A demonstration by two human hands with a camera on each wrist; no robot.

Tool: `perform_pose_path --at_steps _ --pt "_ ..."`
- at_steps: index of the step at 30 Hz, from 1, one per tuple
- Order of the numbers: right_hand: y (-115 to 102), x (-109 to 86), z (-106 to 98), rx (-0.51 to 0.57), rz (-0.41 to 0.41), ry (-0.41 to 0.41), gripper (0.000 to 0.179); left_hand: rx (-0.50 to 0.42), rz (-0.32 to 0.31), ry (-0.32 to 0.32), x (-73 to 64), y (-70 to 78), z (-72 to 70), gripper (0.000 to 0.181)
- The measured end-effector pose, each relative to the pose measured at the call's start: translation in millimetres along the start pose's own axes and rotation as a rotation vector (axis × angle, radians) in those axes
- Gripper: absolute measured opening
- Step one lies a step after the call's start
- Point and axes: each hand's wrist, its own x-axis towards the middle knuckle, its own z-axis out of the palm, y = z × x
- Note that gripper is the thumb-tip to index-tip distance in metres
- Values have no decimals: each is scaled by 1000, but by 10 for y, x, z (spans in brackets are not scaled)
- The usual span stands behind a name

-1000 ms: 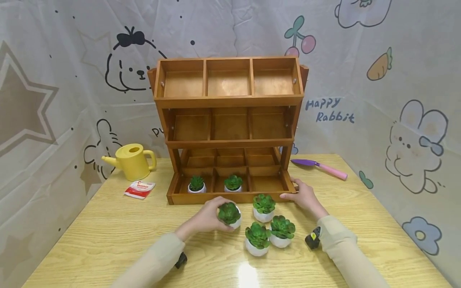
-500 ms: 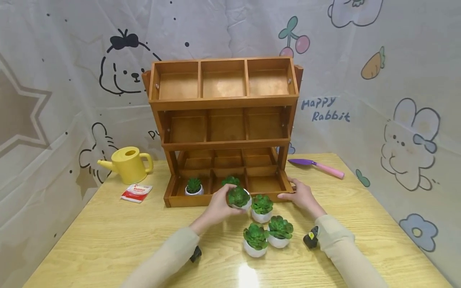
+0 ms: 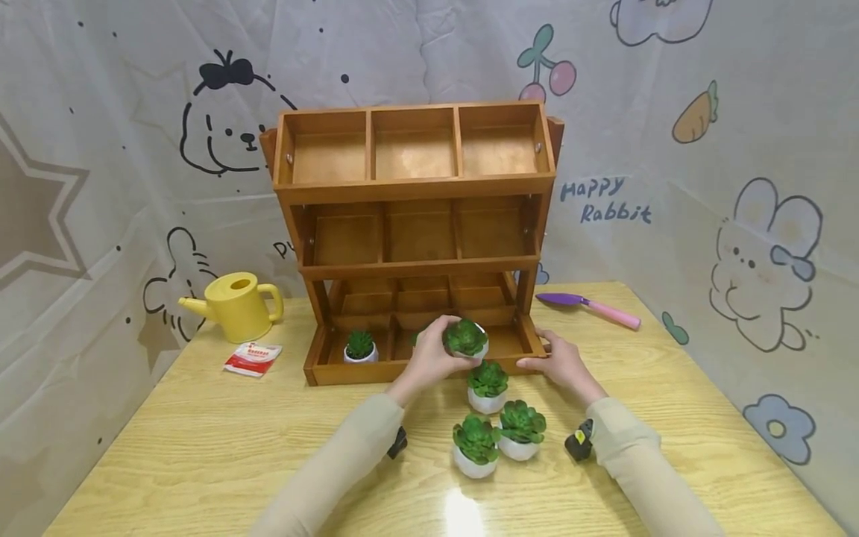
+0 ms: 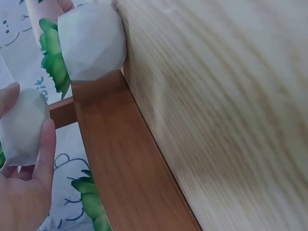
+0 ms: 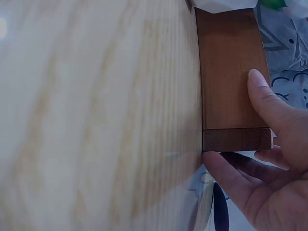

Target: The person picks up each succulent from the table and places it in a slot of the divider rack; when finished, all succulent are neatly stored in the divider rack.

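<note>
My left hand (image 3: 432, 356) grips a potted succulent (image 3: 466, 339) by its white pot, in the air over the front edge of the wooden shelf's bottom tier. The left wrist view shows thumb and fingers around that white pot (image 4: 25, 127). At the right front corner of the wooden shelf (image 3: 416, 190), my right hand (image 3: 562, 359) holds the frame; in the right wrist view its thumb lies on the front board (image 5: 233, 72) and fingers are at the end. One potted plant (image 3: 361, 347) sits in the bottom left compartment. Another in the middle one is mostly hidden behind my left hand.
Three potted succulents stand on the table before the shelf: one near its front board (image 3: 488, 388), one at the front (image 3: 475, 447) and one right of that (image 3: 520, 430). A yellow watering can (image 3: 240, 307) and red-white packet (image 3: 253, 359) are left; a purple-pink trowel (image 3: 590, 308) is right.
My left hand has carried the potted succulent up and to the right, from the table to the shelf's bottom tier. The right hand stays at the shelf's corner. The head view has shifted slightly.
</note>
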Motion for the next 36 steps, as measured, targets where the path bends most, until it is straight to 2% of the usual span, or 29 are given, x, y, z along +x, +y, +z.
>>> perform_pose_path --at_steps 10,17,25,31,36 --pt "23 2 -29 5 4 8 86 24 20 49 227 -26 211 64" --pt "-14 0 -42 4 5 5 85 20 11 37 362 -3 308 65" --pt "-35 -2 -37 -6 15 -6 82 15 -36 9 453 13 363 65" --pt "-17 -3 -22 -6 8 -5 81 19 -71 6 485 -16 388 64" --pt "-4 -1 -14 -20 6 -5 84 15 -114 -22 481 -44 423 63"
